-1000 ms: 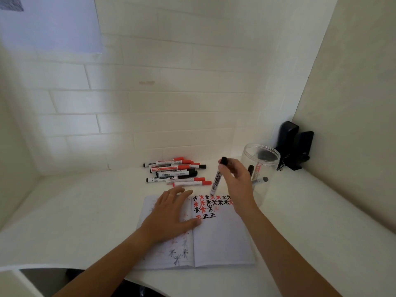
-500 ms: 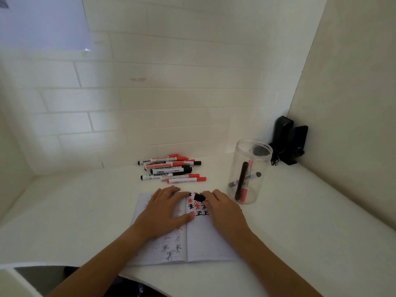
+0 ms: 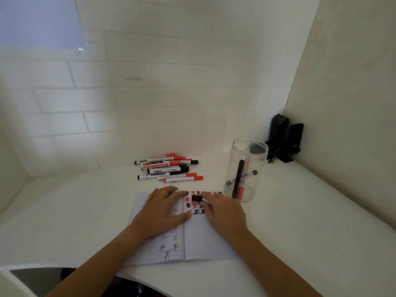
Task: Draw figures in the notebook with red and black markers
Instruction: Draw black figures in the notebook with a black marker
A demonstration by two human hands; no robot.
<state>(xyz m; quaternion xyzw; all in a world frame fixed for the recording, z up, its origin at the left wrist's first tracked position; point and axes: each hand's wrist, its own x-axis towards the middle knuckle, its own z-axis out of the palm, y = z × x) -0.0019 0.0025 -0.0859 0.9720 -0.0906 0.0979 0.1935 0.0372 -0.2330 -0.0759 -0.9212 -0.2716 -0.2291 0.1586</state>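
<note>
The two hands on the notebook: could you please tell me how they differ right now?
The left hand lies flat with fingers spread on the left page, holding nothing; the right hand grips a black-capped marker over the right page's drawn figures. Both rest on the open notebook.

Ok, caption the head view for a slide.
Left hand steadies the notebook while right hand draws with a black-capped marker.

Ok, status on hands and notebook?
Left hand flat on notebook. Right hand holds black marker over the drawings. Nothing in the way.
</note>
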